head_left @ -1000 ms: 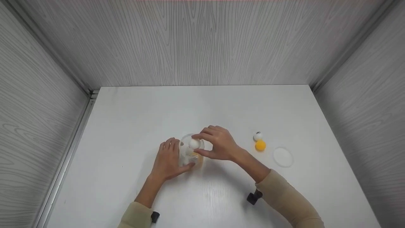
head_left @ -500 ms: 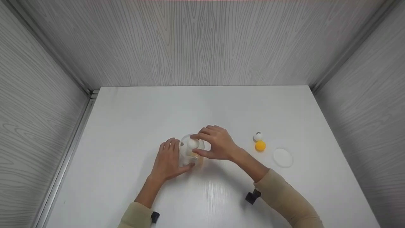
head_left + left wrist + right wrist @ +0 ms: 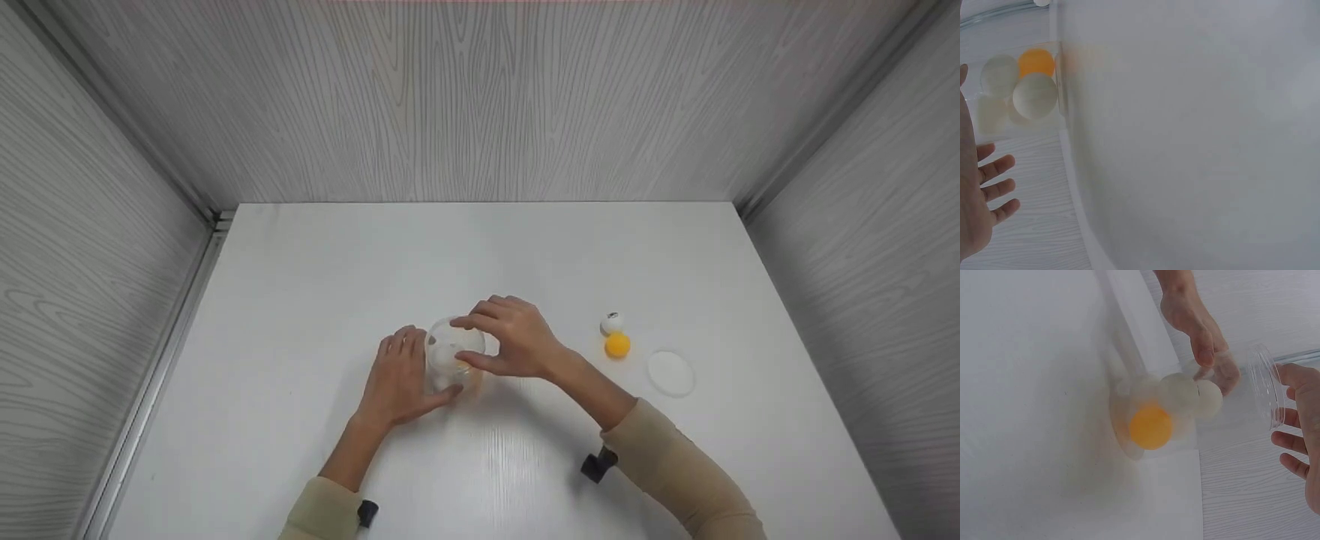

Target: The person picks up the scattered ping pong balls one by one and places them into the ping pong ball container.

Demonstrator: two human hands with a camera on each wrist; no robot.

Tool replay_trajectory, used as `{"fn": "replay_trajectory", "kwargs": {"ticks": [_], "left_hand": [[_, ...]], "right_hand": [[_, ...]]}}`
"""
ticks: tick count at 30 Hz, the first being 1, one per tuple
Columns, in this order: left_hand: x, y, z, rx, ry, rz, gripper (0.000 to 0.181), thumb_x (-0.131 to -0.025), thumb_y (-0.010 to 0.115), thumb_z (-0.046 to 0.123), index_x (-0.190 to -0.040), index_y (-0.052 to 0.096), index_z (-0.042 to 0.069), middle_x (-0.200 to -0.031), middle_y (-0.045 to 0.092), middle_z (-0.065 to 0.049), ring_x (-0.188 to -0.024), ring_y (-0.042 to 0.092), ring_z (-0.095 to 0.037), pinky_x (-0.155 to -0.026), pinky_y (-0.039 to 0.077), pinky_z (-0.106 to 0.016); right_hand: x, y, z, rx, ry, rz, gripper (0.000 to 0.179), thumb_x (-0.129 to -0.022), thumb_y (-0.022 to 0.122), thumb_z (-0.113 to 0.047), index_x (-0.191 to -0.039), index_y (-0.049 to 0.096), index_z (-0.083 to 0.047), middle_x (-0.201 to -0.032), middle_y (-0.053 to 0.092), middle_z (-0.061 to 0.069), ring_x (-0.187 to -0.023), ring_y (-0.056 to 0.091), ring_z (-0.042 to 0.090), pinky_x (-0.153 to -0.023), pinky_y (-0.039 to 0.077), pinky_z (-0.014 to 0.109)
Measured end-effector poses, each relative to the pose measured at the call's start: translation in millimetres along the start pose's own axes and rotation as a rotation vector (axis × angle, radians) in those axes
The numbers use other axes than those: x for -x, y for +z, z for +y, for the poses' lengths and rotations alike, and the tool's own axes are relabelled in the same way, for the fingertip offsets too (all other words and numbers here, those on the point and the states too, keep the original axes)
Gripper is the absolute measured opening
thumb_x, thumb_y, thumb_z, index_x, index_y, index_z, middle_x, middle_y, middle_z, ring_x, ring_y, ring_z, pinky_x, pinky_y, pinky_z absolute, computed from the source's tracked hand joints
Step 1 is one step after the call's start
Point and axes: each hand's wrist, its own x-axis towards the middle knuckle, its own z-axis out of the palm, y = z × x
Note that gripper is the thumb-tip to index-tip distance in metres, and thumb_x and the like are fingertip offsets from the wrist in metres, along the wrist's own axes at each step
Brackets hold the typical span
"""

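A clear, uncapped jar stands upright on the white table, with several white balls and an orange ball inside it. My left hand holds the jar from the left side, thumb in front and fingers along the far side. At the jar's mouth is my right hand, its thumb and forefinger spread apart at the rim with nothing between them. One white ball lies against the others in the lower part of the jar, as the right wrist view shows.
To the right on the table, a white ball with a dark print touches an orange ball. Beyond them lies a flat, clear round lid. Grey wood-patterned panels enclose the table at the back and sides.
The white ball that my right thumb and forefinger pinched over the jar's mouth has been let go and has dropped into the jar. Both hands have hardly moved.
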Motion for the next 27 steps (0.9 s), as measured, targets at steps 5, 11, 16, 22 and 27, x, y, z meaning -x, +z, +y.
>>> {"fn": "replay_trajectory", "kwargs": {"ticks": [5, 11, 16, 22, 27], "left_hand": [[0.2, -0.1, -0.4, -0.002, -0.004, -0.011, 0.091, -0.081, 0.069, 0.076, -0.133, 0.054, 0.002, -0.128, 0.066, -0.016, -0.128, 0.059, -0.033, -0.11, 0.05, -0.05], [0.1, -0.7, 0.2, -0.018, -0.004, -0.019, 0.093, -0.081, 0.069, 0.075, -0.132, 0.054, 0.0, -0.128, 0.066, -0.017, -0.128, 0.059, -0.033, -0.109, 0.05, -0.049], [-0.5, -0.9, 0.9, -0.028, -0.004, -0.025, 0.094, -0.081, 0.069, 0.076, -0.133, 0.054, -0.001, -0.129, 0.066, -0.018, -0.129, 0.06, -0.034, -0.11, 0.05, -0.05], [-0.9, -0.6, 0.6, -0.022, -0.004, -0.016, 0.094, -0.08, 0.07, 0.076, -0.132, 0.054, -0.001, -0.128, 0.066, -0.018, -0.128, 0.06, -0.034, -0.11, 0.051, -0.05], [-1.2, -0.8, 0.8, -0.008, -0.011, -0.018, 0.092, -0.08, 0.07, 0.076, -0.131, 0.054, 0.001, -0.127, 0.066, -0.017, -0.126, 0.06, -0.033, -0.109, 0.051, -0.05]], "right_hand": [[-0.3, -1, -1, 0.004, -0.003, -0.004, 0.038, -0.09, 0.079, -0.045, -0.119, 0.077, -0.021, -0.096, 0.076, -0.004, -0.085, 0.07, 0.014, -0.076, 0.059, 0.031], [-0.2, -4, -2, -0.002, 0.004, -0.008, 0.039, -0.09, 0.078, -0.046, -0.12, 0.077, -0.021, -0.096, 0.076, -0.004, -0.086, 0.07, 0.015, -0.078, 0.059, 0.032], [2.6, -7, 0, -0.011, 0.019, -0.008, 0.041, -0.089, 0.078, -0.047, -0.12, 0.076, -0.021, -0.097, 0.076, -0.003, -0.087, 0.07, 0.015, -0.077, 0.059, 0.033], [8.9, -13, 3, -0.007, 0.046, -0.004, 0.044, -0.089, 0.079, -0.049, -0.122, 0.076, -0.021, -0.101, 0.077, -0.002, -0.089, 0.071, 0.016, -0.078, 0.06, 0.033], [13.6, -16, 6, -0.015, 0.061, -0.002, 0.046, -0.088, 0.079, -0.049, -0.124, 0.076, -0.02, -0.103, 0.077, -0.001, -0.092, 0.071, 0.017, -0.079, 0.06, 0.034]]}}
